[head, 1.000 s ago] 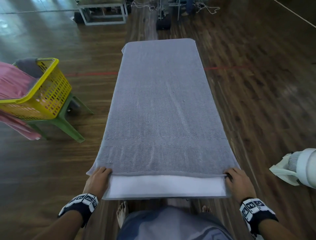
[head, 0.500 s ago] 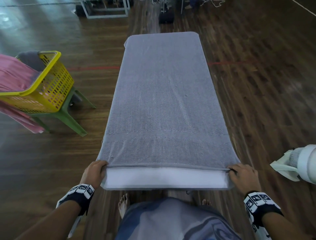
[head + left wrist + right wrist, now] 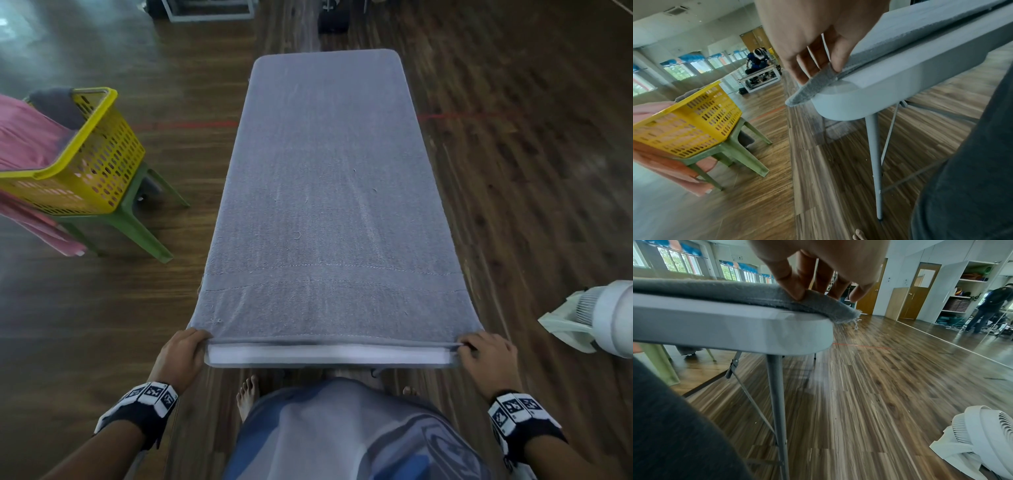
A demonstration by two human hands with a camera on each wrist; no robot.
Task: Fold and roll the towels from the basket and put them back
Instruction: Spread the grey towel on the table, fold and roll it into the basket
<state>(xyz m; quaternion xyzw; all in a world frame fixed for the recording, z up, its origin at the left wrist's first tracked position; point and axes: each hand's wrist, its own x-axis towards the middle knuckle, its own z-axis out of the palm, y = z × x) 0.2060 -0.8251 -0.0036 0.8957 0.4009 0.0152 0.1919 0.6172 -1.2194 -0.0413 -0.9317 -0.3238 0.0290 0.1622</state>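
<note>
Across the white folding table (image 3: 329, 356), w/ wood floor below, the grey towel (image 3: 325, 192) lies flat over nearly the whole top, its near hem at the table's near edge. Left of the table, the yellow basket (image 3: 99, 164) sits on a green stool (image 3: 137, 219) w/ pink towels (image 3: 27, 137) draped over its rim; a white fan (image 3: 603, 318) stands at right. Your left hand (image 3: 180, 356) pinches the towel's near-left corner, thumb vs. fingers (image 3: 807, 65), & your right hand (image 3: 488, 358) pinches the near-right corner likewise.

wrists: black bands (image 3: 144, 409) with white square-coded markers | clothing: grey-blue garment (image 3: 342, 435) | feet: bare (image 3: 247, 394)
</note>
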